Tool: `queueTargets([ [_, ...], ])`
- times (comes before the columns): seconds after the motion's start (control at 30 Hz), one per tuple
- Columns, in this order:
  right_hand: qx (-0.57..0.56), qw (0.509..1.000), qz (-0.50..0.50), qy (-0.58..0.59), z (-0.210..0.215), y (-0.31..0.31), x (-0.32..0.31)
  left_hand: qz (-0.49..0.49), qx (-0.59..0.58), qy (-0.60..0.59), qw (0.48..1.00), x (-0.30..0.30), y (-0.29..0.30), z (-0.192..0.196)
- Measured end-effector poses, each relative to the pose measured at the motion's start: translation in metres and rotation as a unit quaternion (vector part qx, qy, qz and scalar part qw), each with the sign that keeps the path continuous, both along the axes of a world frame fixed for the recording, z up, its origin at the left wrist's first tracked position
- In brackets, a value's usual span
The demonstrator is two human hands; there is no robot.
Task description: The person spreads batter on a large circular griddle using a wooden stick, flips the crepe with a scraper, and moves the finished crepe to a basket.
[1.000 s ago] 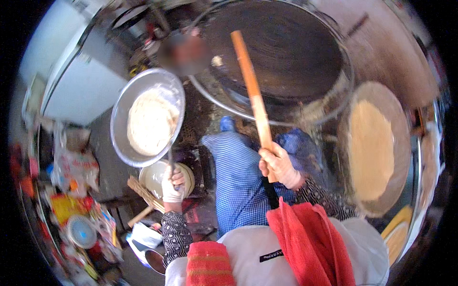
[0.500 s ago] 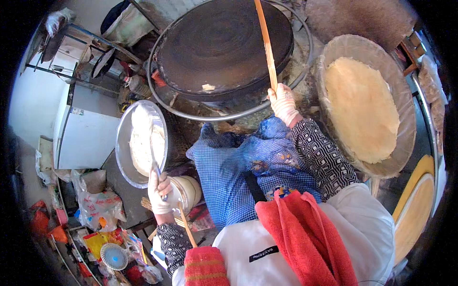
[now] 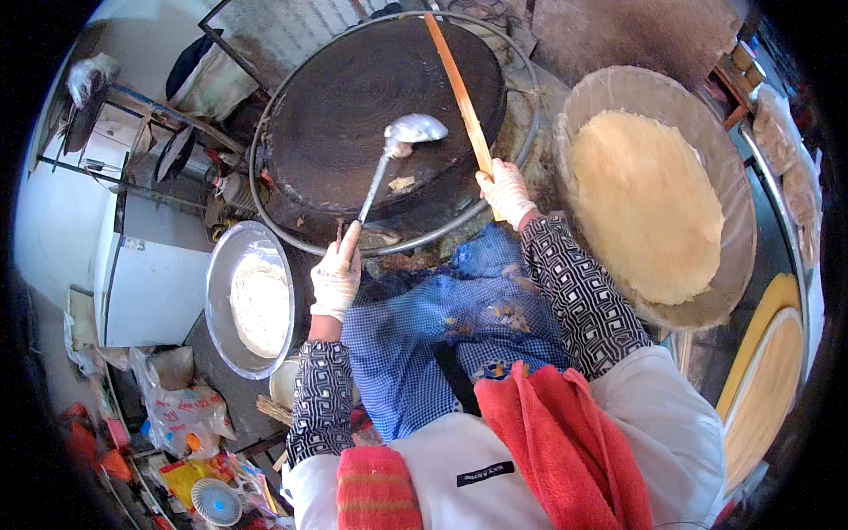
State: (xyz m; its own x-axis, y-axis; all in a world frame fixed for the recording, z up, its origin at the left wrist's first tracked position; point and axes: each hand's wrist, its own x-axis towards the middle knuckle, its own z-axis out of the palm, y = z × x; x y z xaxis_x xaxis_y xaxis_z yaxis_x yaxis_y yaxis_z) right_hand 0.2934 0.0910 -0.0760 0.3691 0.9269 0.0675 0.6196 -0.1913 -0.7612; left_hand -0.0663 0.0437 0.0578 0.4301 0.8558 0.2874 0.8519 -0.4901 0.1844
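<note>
My gloved left hand (image 3: 336,281) is closed round the handle of a metal ladle (image 3: 419,129). The ladle's bowl is over the round black griddle (image 3: 353,97), with pale batter hanging at its edge. A small pale scrap (image 3: 402,184) lies on the griddle below it. In my gloved right hand (image 3: 507,192) I grip a long flat wooden stick (image 3: 457,79), which reaches across the griddle's right side to its far rim. Left of the griddle stands a metal basin (image 3: 218,309) with whitish batter (image 3: 261,305) in it.
On the right, a large plastic-lined basket (image 3: 738,238) holds thin round flatbread (image 3: 649,203). Round wooden boards (image 3: 770,389) lean at the lower right. A metal ring (image 3: 527,132) surrounds the griddle. Plastic bags (image 3: 184,402) and a small fan (image 3: 216,502) lie at the lower left.
My left hand has carried the ladle up and right, from the batter basin to over the griddle. The wooden stick, still in my right hand, now slants more to the left.
</note>
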Motion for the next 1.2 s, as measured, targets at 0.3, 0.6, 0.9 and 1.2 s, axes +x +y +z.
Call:
queueTargets([
  [0.3,-0.005,0.992,0.018,0.127,0.033,-0.011,-0.014,-0.024,0.079,0.049,0.995,-0.019,0.001,-0.023],
  [0.6,0.036,0.97,0.01,0.239,0.058,-0.021,-0.022,0.036,0.079,-0.169,0.982,-0.006,-0.042,-0.011],
  [0.9,-0.168,0.94,0.157,0.253,0.116,-0.11,0.001,0.387,-0.067,-0.375,0.84,-0.138,-0.089,-0.028],
  [1.2,-0.057,0.938,0.162,-0.302,0.093,-0.063,0.01,0.51,-0.248,-0.058,0.821,-0.34,-0.143,-0.149],
])
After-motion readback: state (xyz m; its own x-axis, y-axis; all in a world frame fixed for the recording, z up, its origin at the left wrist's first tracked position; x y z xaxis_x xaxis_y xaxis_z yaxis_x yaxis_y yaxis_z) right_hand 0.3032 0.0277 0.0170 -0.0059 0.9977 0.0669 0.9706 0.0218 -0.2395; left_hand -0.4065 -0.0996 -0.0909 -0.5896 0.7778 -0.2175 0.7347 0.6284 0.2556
